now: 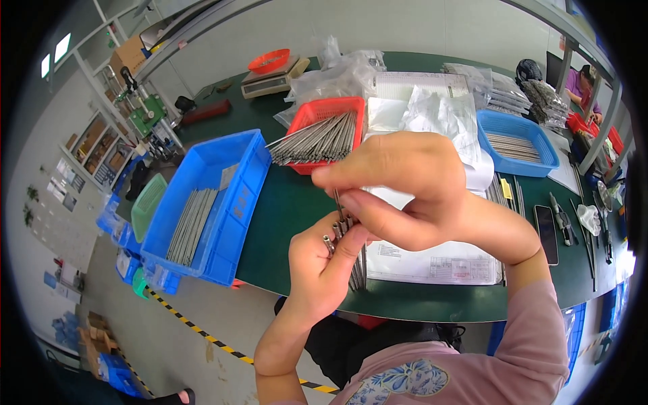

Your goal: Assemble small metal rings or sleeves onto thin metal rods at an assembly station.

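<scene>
My left hand is closed round a small bunch of thin metal tubes. Their hollow upper ends stick out above its thumb, and the lower ends point down over the table's near edge. Just above those ends, my right hand pinches a thin metal pin between thumb and forefinger. The pin points down to the tube ends; whether it enters one, I cannot tell. Behind my hands, a red basket holds a heap of similar metal rods.
Left stands a blue crate with rods; right, a light-blue basket with more. Paper drawings lie on the green table. A phone and hand tools lie at right. A scale stands behind. Another person sits far right.
</scene>
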`<act>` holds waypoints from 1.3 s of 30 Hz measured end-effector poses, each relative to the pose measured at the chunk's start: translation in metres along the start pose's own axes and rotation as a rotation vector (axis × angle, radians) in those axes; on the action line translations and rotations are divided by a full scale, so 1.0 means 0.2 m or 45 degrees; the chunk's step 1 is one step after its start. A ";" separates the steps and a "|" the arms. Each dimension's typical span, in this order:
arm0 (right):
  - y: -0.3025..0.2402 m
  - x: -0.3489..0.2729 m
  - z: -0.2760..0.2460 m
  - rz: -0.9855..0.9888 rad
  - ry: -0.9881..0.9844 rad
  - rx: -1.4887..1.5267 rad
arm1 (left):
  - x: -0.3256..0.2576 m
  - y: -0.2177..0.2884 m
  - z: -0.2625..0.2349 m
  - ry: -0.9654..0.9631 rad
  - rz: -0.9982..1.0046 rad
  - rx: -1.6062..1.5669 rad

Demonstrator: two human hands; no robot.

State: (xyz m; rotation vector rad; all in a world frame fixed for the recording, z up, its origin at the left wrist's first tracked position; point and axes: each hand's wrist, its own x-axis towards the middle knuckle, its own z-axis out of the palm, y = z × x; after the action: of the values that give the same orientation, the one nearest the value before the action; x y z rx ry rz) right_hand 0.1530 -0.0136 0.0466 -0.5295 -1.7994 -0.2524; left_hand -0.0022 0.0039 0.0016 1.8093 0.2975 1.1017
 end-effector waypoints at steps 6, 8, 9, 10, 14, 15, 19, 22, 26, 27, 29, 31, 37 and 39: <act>-0.05 0.03 -0.03 0.304 -0.179 0.159 | 0.00 0.01 0.00 -0.077 -0.043 -0.066; -0.09 0.07 -0.03 0.408 -0.110 0.245 | 0.00 0.03 0.01 -0.052 -0.036 -0.094; -0.10 0.09 -0.03 0.511 -0.041 0.330 | 0.00 0.03 0.02 -0.051 -0.037 -0.093; -0.10 0.09 -0.03 0.512 -0.041 0.333 | 0.00 0.04 0.03 -0.032 -0.046 -0.107; -0.08 0.08 -0.02 0.319 -0.197 0.307 | -0.02 0.01 -0.01 -0.063 -0.014 0.088; -0.09 0.07 -0.01 0.369 -0.183 0.314 | -0.02 0.01 -0.01 -0.061 -0.012 0.089; -0.09 0.06 -0.01 0.500 -0.164 0.390 | -0.01 0.01 -0.01 -0.052 0.012 -0.045; -0.10 0.06 0.00 0.561 -0.145 0.416 | -0.02 0.02 0.00 -0.055 -0.012 -0.051; -0.08 0.05 0.00 0.520 -0.168 0.409 | -0.02 0.03 -0.01 -0.071 -0.041 -0.092; -0.07 0.04 0.00 0.465 -0.164 0.359 | -0.02 0.03 0.00 -0.069 -0.040 -0.093; -0.06 0.04 0.00 0.411 -0.161 0.311 | -0.01 0.04 0.01 -0.006 -0.047 -0.144; -0.06 0.05 0.00 0.174 -0.145 0.072 | -0.02 0.01 0.00 -0.021 -0.034 -0.035; -0.06 0.03 0.02 -0.035 -0.067 -0.069 | -0.02 0.01 0.01 0.000 0.024 0.041; -0.05 0.02 0.01 -0.048 -0.029 -0.046 | -0.02 0.01 0.00 -0.005 -0.009 0.034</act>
State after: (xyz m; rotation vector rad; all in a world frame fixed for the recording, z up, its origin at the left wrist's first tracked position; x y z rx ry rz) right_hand 0.1451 -0.0200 0.0505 -0.5258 -1.8315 -0.3063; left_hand -0.0037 0.0006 0.0009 1.8328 0.3175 1.0939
